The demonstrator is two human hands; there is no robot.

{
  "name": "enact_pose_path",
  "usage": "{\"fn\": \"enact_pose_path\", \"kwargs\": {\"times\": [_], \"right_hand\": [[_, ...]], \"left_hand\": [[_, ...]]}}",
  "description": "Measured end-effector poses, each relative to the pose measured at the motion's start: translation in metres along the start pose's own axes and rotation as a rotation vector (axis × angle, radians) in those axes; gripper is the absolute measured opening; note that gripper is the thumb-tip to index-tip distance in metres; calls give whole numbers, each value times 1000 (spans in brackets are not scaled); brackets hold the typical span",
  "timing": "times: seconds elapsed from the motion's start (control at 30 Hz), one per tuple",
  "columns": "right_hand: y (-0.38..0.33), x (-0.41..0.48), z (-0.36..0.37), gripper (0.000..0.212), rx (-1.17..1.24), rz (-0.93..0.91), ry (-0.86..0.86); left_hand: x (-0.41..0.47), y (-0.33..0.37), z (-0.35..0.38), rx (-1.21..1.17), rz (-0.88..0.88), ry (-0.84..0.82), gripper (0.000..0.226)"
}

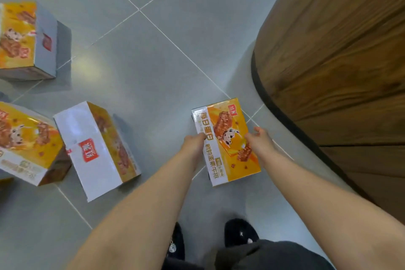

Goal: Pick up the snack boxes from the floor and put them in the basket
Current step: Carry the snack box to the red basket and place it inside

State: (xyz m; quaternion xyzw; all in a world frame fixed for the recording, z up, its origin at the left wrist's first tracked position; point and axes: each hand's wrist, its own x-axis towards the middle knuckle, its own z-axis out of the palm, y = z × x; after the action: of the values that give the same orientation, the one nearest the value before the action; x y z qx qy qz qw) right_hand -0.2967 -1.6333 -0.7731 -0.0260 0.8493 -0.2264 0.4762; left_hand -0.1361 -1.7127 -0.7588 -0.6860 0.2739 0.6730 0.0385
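Observation:
An orange and white snack box (pixel 228 129) is gripped between both hands above the grey tiled floor. My left hand (pixel 194 140) clasps its left long side and my right hand (pixel 258 140) clasps its right long side. Three more snack boxes lie on the floor to the left: one with its white side up (pixel 92 149), one at the left edge (pixel 28 144) touching it, and one farther away at the upper left (pixel 26 39). No basket is in view.
A curved wooden panel (pixel 341 55) with a dark base strip fills the right side, close to the held box. My feet in black slippers (pixel 240 233) stand at the bottom of the view. Grey floor tiles (pixel 175 39) stretch ahead.

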Motion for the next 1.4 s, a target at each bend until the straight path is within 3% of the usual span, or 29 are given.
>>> {"fn": "enact_pose_path", "kwargs": {"times": [0.1, 0.17, 0.27, 0.37, 0.4, 0.5, 0.6, 0.67, 0.73, 0.8, 0.9, 1.0, 1.13, 1.23, 1.33, 1.4], "right_hand": [[19, 37, 11, 63, 50, 90, -149], [29, 51, 15, 64, 87, 102, -191], [6, 10, 11, 78, 146, 127, -214], [-26, -62, -5, 56, 94, 96, -133], [-37, -89, -14, 59, 63, 94, -126], [-83, -168, -42, 98, 21, 73, -170], [-138, -261, -72, 103, -24, 59, -307], [-173, -324, -90, 89, -78, -24, -419], [-204, -383, -105, 70, -127, -165, -446], [-228, -439, -114, 65, -194, -306, -468], [-260, -503, -116, 68, -367, -540, -512], [-275, -550, -112, 66, -434, -705, -578], [-265, -595, -104, 51, -503, -769, -831], [-264, -612, -96, 63, -588, -802, -983], [-262, -646, -92, 98, -817, -986, -1110], [-251, -669, -92, 105, -993, -1127, -1161]], "left_hand": [[30, -9, 14, -120, -63, -148, 47], [47, -15, 19, -164, -68, -201, 61], [53, -16, 15, -194, -65, -198, 73], [-5, 2, -5, -213, -76, -132, 97], [-38, 10, -16, -250, -60, -104, 100], [-147, 47, -50, -295, 24, -53, 93], [-257, 84, -91, -296, 103, 21, 108], [-317, 99, -115, -312, 174, 101, 98], [-386, 110, -140, -368, 178, 176, 113], [-451, 112, -165, -470, 184, 226, 123], [-538, 109, -192, -614, 260, 179, 98], [-597, 92, -214, -716, 401, 276, 67], [-642, 40, -225, -900, 485, 479, 65], [-664, -1, -215, -1062, 509, 634, 76], [-689, -42, -190, -1262, 542, 773, 75], [-710, -67, -169, -1396, 533, 814, 83]]}}
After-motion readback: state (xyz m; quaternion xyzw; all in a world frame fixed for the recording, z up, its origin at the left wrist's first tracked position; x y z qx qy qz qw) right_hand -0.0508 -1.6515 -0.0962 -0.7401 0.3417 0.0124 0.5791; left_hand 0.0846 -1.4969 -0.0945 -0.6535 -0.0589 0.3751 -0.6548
